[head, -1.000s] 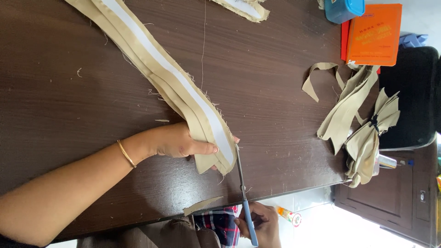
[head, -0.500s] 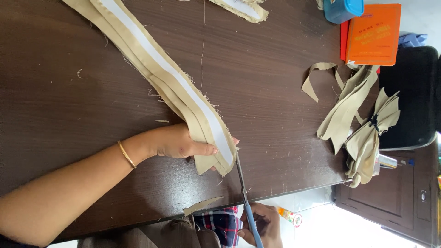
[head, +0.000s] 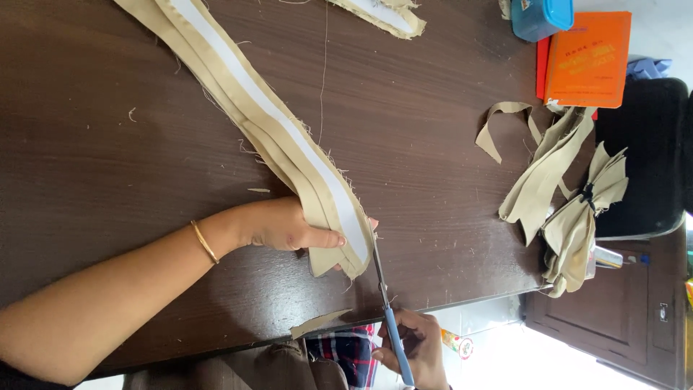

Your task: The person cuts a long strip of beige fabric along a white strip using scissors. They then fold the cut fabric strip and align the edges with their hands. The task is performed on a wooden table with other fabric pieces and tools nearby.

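Your left hand (head: 285, 227) pins the tan fabric strip (head: 289, 133) on the table (head: 108, 166); your right hand (head: 411, 350) grips blue-handled scissors (head: 386, 303) at its edge.

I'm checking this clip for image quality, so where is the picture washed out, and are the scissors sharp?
Head view: daylight blows out the floor patch at the lower right to near white; the dark wooden table carries a soft sheen; the scissors, the right hand, the left hand and the tan fabric strip look reasonably sharp.
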